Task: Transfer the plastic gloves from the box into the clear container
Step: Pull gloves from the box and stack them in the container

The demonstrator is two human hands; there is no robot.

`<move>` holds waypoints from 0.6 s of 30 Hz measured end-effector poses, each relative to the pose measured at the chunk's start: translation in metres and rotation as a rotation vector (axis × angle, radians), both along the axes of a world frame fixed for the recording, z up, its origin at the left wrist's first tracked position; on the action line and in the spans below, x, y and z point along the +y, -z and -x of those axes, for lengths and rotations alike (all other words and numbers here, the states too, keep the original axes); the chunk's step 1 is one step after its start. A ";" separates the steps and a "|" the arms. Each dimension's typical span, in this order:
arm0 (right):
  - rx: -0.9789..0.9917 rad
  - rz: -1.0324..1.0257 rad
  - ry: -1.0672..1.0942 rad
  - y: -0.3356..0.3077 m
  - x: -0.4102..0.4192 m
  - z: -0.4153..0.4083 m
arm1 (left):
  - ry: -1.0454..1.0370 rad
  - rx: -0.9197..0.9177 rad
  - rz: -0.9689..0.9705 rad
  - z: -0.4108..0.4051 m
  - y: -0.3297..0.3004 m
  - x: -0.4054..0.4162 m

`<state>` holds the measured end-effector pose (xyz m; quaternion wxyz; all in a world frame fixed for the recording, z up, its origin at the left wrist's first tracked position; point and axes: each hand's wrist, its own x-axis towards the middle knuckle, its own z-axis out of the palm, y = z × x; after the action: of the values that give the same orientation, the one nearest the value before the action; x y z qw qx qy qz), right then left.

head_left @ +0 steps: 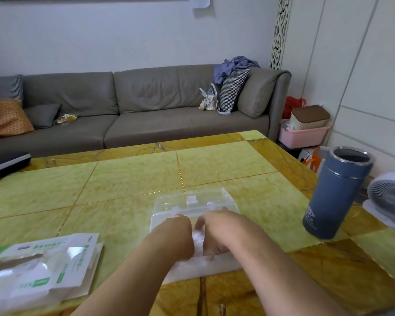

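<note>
The left hand point(179, 233) and the right hand point(217, 231) are meeting knuckle to knuckle at the near middle of the table point(128, 179), both with fingers curling down and gripping a whitish, translucent wad of plastic gloves point(197, 244) between them. The wad is spilling toward the viewer as a pale sheet lying on the tabletop under the wrists. Just beyond the fingertips the clear container point(193, 202) is sitting with its near wall touching or nearly touching the hands; whether any gloves are lying inside cannot be told. To the left, near the table's front edge, the opened white-and-green glove box point(41, 265) is lying flattened, well apart from the hands. On the right, a blue-grey flask point(335, 195) is standing open-topped close to the table's right edge. A broad stretch of yellow-green tabletop is lying bare beyond the container, toward the grey sofa point(146, 106).
</note>
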<state>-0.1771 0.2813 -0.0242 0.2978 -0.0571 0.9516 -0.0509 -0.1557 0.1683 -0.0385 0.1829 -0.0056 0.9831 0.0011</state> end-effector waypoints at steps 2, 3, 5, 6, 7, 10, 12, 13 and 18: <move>0.002 0.009 -0.002 0.000 -0.001 0.000 | -0.042 0.004 -0.089 0.000 0.001 -0.006; -0.001 0.011 0.005 0.000 -0.001 -0.001 | -0.051 0.000 -0.117 -0.001 -0.001 -0.008; -0.004 0.025 0.008 0.001 -0.001 -0.002 | -0.047 -0.043 -0.152 0.001 -0.005 -0.012; -0.002 0.041 0.007 0.000 -0.001 -0.003 | -0.050 -0.074 -0.164 0.001 -0.007 -0.015; 0.000 0.063 0.019 0.001 0.000 -0.003 | -0.044 -0.102 -0.170 0.002 -0.009 -0.017; -0.005 0.122 0.062 0.004 0.001 -0.005 | -0.022 -0.121 -0.133 -0.003 -0.014 -0.023; 0.011 0.168 0.069 0.005 0.001 -0.007 | -0.006 -0.110 -0.105 -0.007 -0.016 -0.021; 0.022 0.194 0.069 0.005 0.002 -0.009 | 0.004 -0.103 -0.088 -0.009 -0.017 -0.020; 0.148 0.216 0.046 0.000 0.007 -0.025 | 0.002 -0.066 -0.029 -0.016 -0.029 -0.025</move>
<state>-0.1518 0.2887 -0.0243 0.2176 -0.0703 0.9610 -0.1556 -0.1396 0.1431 -0.0092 0.2154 -0.0020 0.9764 0.0151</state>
